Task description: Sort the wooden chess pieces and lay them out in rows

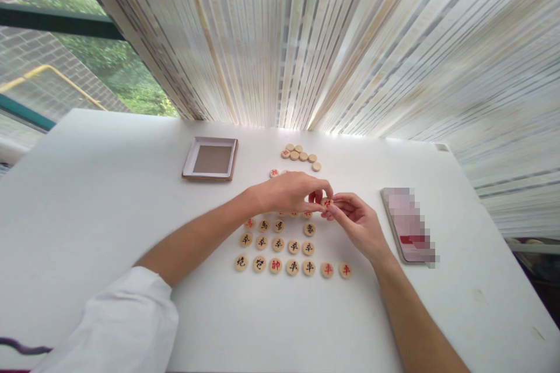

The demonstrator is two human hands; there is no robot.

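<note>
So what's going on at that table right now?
A person holds a red-marked wooden chess piece between their left hand and right hand. More pieces lie in rows on the white table, with a small cluster beyond them. A square cardboard box and a phone lie nearby.

Smartphone [409, 224]: screen pixelated, content unreadable. Held xiangqi piece [326, 203]: face partly covered by fingers of right hand [355, 226]; character not fully legible. Row of pieces [294, 214] beneath left hand [286, 193]: mostly hidden, count unknown. Piece cluster [298, 155] at far side: characters too small to read. White sleeve [122, 323] and right forearm [415, 317] cut off by bottom edge. Near edge of bench [87, 186] out of frame.
</note>
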